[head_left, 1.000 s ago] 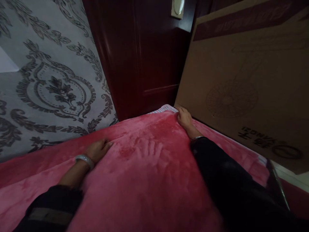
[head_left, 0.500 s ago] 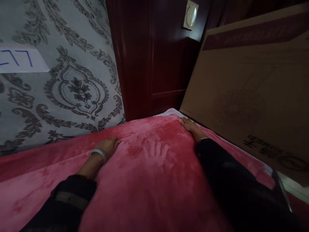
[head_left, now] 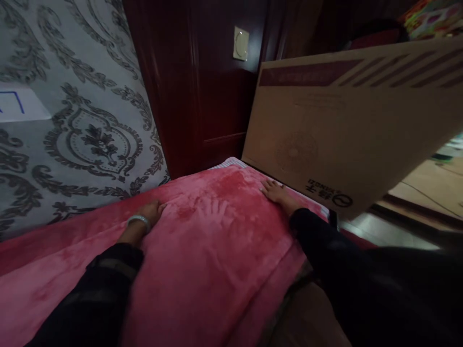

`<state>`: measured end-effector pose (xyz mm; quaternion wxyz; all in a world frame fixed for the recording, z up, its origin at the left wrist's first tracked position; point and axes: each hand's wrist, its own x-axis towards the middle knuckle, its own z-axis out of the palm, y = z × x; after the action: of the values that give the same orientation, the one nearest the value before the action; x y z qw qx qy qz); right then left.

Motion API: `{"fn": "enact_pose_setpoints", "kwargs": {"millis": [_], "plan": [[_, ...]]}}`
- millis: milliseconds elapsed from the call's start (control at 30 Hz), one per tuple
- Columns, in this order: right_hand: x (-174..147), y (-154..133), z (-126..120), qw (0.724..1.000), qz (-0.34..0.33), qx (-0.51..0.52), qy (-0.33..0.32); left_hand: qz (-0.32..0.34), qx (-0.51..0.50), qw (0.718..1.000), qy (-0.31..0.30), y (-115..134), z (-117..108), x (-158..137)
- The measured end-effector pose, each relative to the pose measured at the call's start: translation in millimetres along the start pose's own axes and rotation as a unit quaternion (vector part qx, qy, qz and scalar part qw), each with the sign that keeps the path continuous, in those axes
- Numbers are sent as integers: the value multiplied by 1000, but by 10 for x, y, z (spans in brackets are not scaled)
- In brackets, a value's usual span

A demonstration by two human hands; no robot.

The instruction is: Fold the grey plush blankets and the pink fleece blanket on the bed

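A pink plush blanket (head_left: 188, 270) is spread over a bed-like surface, with a handprint pressed into its pile near the middle. My left hand (head_left: 149, 213), wearing a pale bangle, is closed on a fold of the blanket near the wall; most of its fingers are hidden behind the hand. Flat on the far right part of the blanket rests my right hand (head_left: 275, 192), its fingers spread. Striped light fabric (head_left: 235, 161) shows from under the blanket at the far corner.
A large cardboard box (head_left: 289, 120) stands along the right side. Behind the corner is a dark red wooden panel (head_left: 217, 96) with a light-coloured switch (head_left: 240, 43). Patterned wallpaper (head_left: 94, 111) covers the left wall, bearing a paper label (head_left: 32, 103).
The view has turned right, bringing more of the box and the floor beyond into sight. My right hand has slid slightly nearer along the blanket's right side. My left hand stays at the fold.
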<state>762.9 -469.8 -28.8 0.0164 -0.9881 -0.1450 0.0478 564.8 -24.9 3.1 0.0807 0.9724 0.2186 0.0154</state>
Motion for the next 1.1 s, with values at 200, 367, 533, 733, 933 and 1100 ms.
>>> {"fn": "enact_pose_setpoints", "kwargs": {"millis": [200, 367, 533, 733, 933, 1100], "plan": [[-662, 500, 121, 998, 51, 17, 43, 107, 113, 987, 42, 504, -199, -691], [-1073, 735, 212, 979, 140, 61, 135, 384, 56, 920, -62, 1043, 108, -1986], [-1370, 685, 220, 934, 250, 150, 208, 399, 115, 910, -15, 1179, 477, -2838], [-1496, 645, 180, 912, 262, 234, 211, 377, 152, 912, 54, 1101, 653, -2921], [-1380, 651, 116, 899, 284, 269, 197, 298, 167, 938, 64, 1180, 537, -3086], [-1213, 729, 183, 907, 265, 256, 203, 270, 167, 947, 42, 1294, 502, -3149]]}}
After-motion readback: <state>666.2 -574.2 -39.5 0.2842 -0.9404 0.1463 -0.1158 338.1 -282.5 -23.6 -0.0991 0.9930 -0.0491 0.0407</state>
